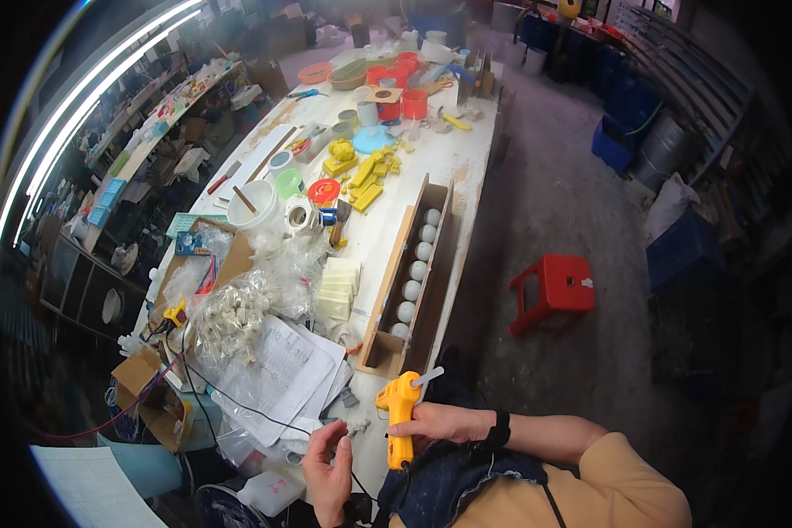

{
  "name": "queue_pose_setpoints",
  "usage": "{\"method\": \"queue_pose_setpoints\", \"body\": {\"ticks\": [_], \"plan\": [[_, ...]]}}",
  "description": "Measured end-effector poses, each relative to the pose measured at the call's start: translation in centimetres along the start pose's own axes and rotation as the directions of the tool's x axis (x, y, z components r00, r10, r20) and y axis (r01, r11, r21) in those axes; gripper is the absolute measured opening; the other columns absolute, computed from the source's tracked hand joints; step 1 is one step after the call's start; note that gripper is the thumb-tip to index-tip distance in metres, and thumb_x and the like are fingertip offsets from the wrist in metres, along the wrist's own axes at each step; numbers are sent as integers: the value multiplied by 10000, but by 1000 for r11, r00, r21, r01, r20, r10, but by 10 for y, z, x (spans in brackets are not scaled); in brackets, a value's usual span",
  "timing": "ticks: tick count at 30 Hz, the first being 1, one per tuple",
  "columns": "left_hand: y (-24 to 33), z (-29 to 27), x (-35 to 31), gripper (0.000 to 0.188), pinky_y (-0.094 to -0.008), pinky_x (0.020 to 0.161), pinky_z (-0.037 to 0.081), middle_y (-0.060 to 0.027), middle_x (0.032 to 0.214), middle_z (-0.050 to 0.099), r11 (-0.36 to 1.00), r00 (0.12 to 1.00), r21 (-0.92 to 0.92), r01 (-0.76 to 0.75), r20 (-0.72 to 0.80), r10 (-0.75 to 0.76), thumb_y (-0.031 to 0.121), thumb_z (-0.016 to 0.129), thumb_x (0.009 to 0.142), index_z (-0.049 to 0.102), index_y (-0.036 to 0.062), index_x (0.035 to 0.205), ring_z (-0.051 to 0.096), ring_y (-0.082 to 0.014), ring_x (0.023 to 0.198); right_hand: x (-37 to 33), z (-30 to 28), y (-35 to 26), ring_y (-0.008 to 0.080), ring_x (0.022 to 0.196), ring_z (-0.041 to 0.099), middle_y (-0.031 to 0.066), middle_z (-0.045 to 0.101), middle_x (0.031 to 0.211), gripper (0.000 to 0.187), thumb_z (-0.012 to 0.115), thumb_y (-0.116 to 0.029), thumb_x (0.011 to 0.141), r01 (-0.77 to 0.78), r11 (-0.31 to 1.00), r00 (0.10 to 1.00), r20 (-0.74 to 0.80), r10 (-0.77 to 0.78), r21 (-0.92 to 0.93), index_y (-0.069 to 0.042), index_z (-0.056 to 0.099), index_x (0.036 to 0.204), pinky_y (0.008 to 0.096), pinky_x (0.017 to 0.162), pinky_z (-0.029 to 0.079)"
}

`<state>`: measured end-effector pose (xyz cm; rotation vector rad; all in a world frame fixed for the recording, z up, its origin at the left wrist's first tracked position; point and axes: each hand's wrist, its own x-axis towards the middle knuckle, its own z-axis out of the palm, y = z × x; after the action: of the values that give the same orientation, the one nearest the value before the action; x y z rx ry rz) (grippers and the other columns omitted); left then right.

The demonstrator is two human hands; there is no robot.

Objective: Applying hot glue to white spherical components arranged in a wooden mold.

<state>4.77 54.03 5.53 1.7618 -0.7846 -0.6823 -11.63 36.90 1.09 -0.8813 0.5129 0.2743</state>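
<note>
My right hand [444,422] is wrapped round a yellow glue gun [401,421] at the table's near right edge. A whitish glue stick [429,377] pokes out of the gun's back, and a dark cord runs from its handle. My left hand [327,471] is raised left of the gun, thumb and bent fingers apart, with nothing seen between them. Just beyond the gun lies a long, narrow cardboard box [381,354] with an open top. Several white balls [411,290] stand in a row inside it.
Papers [282,374], clear plastic bags [238,321] of small pale pieces and a cardboard carton [233,261] crowd the table's left. Yellow blocks [367,180], a white bucket [253,207] and red cups [414,104] stand farther off. A red stool [554,290] is on the floor at right.
</note>
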Motion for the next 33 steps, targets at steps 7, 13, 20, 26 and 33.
{"method": "queue_pose_setpoints", "body": {"ticks": [7,13,20,26,33], "plan": [[92,-12,-17,280,-463,939,514,-147,1010,674,724,932,-606,-329,-83,354,244,597,983,669,-26,995,638,-217,862,3,0,2,178,869,707,111,714,1016,494,643,-424,963,-16,1000,999,-45,15,-9,34,637,1148,275,772,563],[99,0,-4,357,-519,884,494,-193,931,612,570,938,-768,-293,-116,326,345,555,952,609,-4,998,622,-311,855,-5,1,-9,200,910,711,114,709,1047,430,641,-370,973,-12,999,999,-47,13,30,19,624,1155,293,794,573],[92,6,11,417,-528,970,425,-100,854,575,327,987,-945,-25,28,159,408,423,937,606,33,935,571,-258,818,-5,-1,-4,195,932,707,107,708,1041,401,628,-349,984,-18,999,997,-68,20,29,14,619,1156,299,812,571],[144,-13,-2,420,-524,828,508,-62,639,538,98,526,-988,-119,21,850,327,506,988,542,66,661,518,-203,547,-9,6,-11,201,942,707,122,708,1044,416,623,-351,986,-8,999,999,-43,10,45,30,613,1153,304,826,570],[168,-14,-8,374,-487,766,587,-123,639,583,37,518,-999,-13,25,855,207,553,969,609,22,650,544,-222,524,-3,2,-9,202,933,706,127,708,1041,423,623,-354,985,-22,1000,999,-37,23,20,36,612,1149,311,826,570]]}}
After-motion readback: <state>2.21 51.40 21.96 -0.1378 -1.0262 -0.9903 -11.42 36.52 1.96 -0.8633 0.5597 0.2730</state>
